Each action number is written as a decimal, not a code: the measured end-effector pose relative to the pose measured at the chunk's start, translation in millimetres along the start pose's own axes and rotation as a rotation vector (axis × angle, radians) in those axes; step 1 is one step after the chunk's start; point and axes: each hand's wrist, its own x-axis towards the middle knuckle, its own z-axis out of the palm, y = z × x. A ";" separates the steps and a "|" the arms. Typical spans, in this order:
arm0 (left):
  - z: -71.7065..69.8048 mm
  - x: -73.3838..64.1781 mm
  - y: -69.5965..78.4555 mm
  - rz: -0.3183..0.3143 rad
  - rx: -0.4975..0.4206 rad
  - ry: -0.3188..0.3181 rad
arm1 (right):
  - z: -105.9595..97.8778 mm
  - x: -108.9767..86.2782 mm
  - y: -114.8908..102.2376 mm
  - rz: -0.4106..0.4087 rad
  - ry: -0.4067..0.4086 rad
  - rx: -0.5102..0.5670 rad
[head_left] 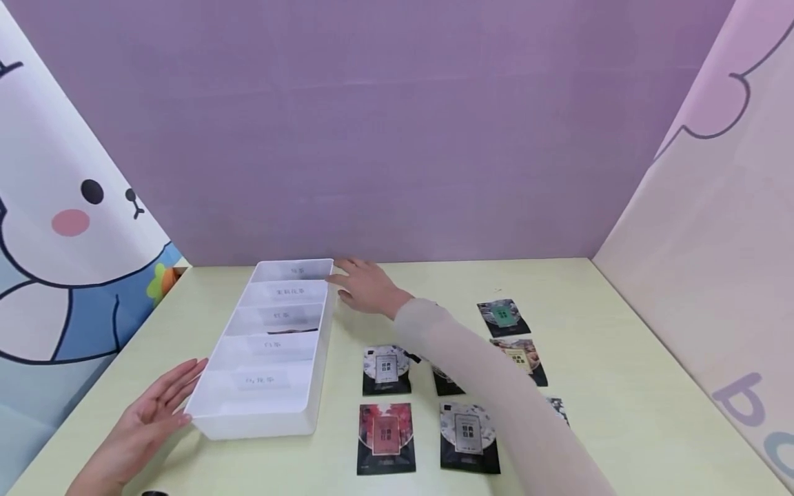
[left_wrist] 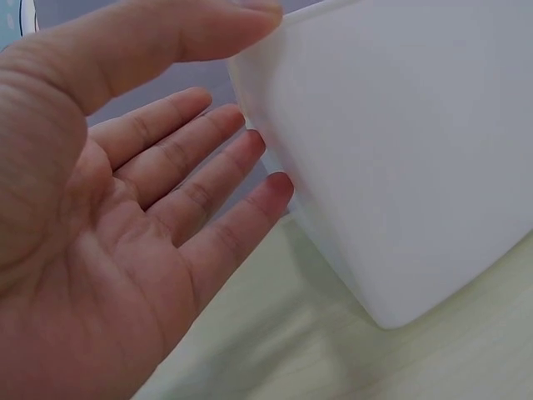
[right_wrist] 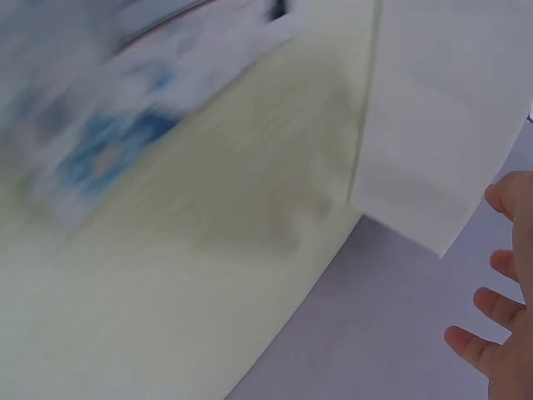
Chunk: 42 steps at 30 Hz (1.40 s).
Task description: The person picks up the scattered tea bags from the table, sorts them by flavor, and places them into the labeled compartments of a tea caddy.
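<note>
A long white divided box [head_left: 254, 428] with handwritten labels on its compartments lies at the left of the table. My left hand [head_left: 145, 420] is beside its near left corner, fingers extended; in the left wrist view the thumb is at the rim and the fingertips are against the box's side [left_wrist: 400, 167]. Across the box, my right hand [head_left: 369, 288] is at the far right corner, fingers spread and fingertips right at the rim. The right wrist view shows the box wall [right_wrist: 441, 125] close to those fingers. Inside a middle compartment a thin dark edge [head_left: 293, 331] shows.
Right of the box lie several dark sachets: one red [head_left: 386, 441], two with grey labels [head_left: 469, 437], one green-labelled [head_left: 504, 317] and one yellow-labelled [head_left: 521, 362]. My right sleeve [head_left: 496, 375] crosses above them and hides parts of some. A purple wall [head_left: 397, 138] stands behind the table.
</note>
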 end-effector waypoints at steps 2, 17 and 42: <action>-0.5 -0.3 1.3 -0.004 -0.006 0.000 | 0.4 -6.2 4.1 0.001 -0.021 0.003; 2.4 1.1 2.6 0.017 0.043 0.006 | 5.1 -52.4 35.3 -0.005 -0.095 0.094; 1.7 2.1 0.2 0.050 -0.006 -0.027 | 27.7 -159.2 132.3 0.087 -0.146 0.255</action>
